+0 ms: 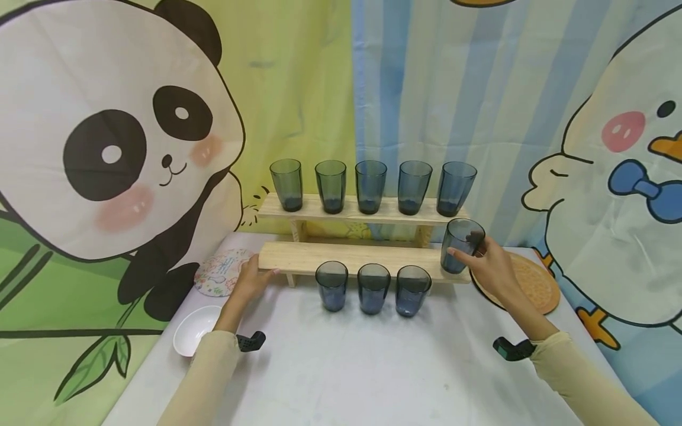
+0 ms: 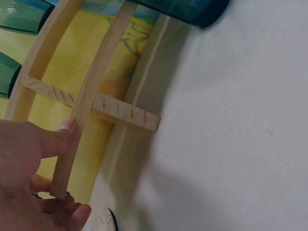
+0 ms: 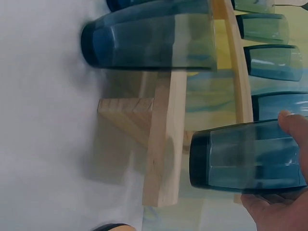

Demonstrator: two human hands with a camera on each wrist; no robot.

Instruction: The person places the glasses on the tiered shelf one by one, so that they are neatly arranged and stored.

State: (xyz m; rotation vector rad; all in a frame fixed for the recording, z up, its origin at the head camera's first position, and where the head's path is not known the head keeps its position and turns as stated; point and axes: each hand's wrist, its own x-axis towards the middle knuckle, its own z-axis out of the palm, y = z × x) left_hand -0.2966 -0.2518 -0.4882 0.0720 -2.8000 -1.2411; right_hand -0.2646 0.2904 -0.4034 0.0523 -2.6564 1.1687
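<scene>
Right wrist: grip point(image 3: 283, 212) cut off, holding glass point(image 3: 246, 157).

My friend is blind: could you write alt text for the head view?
A person's right hand holds a tinted glass tumbler at the right end of a two-tier wooden rack; their left hand grips the lower tier's left end. Five similar tumblers line the upper tier; three stand on the white table in front.
</scene>
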